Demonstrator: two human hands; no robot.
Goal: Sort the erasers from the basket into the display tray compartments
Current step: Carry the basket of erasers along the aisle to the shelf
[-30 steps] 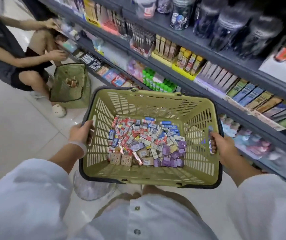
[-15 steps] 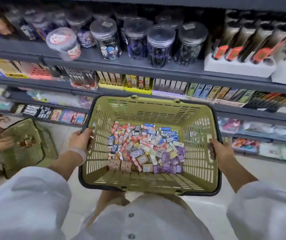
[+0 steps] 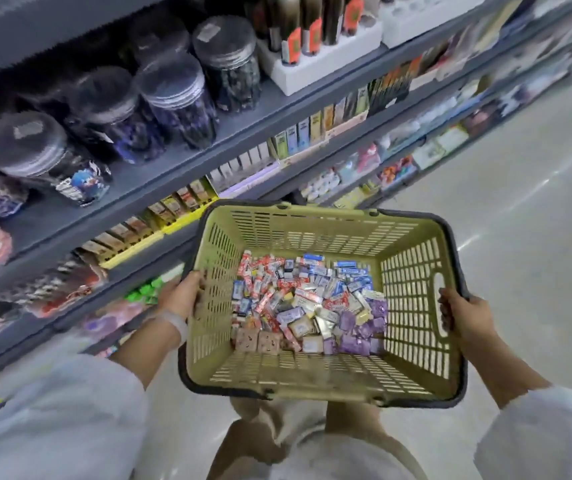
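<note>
Both hands, left hand [image 3: 181, 296] and right hand [image 3: 464, 318], grip the basket [image 3: 412, 299], erasers [image 3: 307, 301] unsorted. No tray identified; next job is finding one, likely among shelves [image 3: 187, 157] at ten o'clock.

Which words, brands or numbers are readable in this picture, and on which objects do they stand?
No text is readable.
Erasers in the basket: printed wrappers, too small and blurred.
Jars on the shelf: lid stickers blurred.
Boxes on the shelf: print blurred.
</note>
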